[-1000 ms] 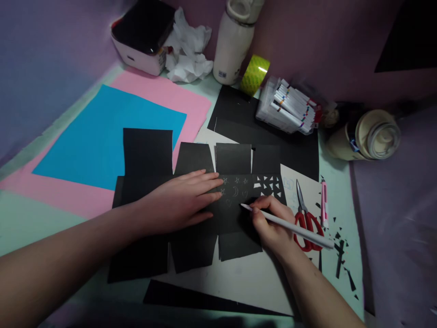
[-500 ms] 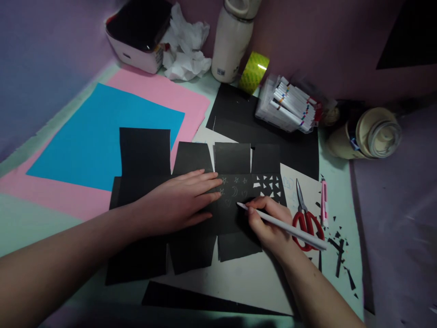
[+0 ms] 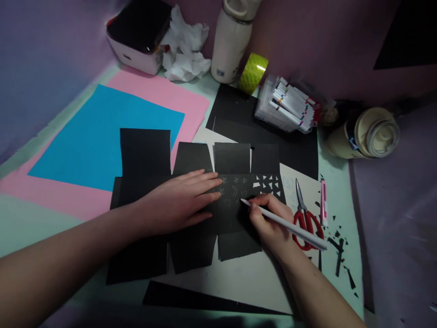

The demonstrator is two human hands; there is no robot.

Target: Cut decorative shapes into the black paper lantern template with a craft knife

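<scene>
A black paper cut-out (image 3: 146, 159) with several flaps lies flat in the middle of the desk. Faint stars, a moon and hearts are drawn on its centre strip, and small triangular holes are cut at its right end. My left hand (image 3: 177, 200) rests flat on the strip, fingers together, pressing it down. My right hand (image 3: 269, 221) grips a white pencil (image 3: 287, 225), whose tip touches the paper just below the drawn shapes.
Red scissors (image 3: 305, 218) and a pink craft knife (image 3: 323, 202) lie right of the cut-out among black scraps. Blue paper (image 3: 102, 132) on pink paper (image 3: 164, 93) lies left. At the back stand a marker box (image 3: 287, 107), yellow-green tape (image 3: 253, 73), a bottle (image 3: 230, 41), crumpled tissue and a tipped cup (image 3: 365, 134).
The pencil tip has moved slightly up and along the strip. My left hand has stayed flat in the same place.
</scene>
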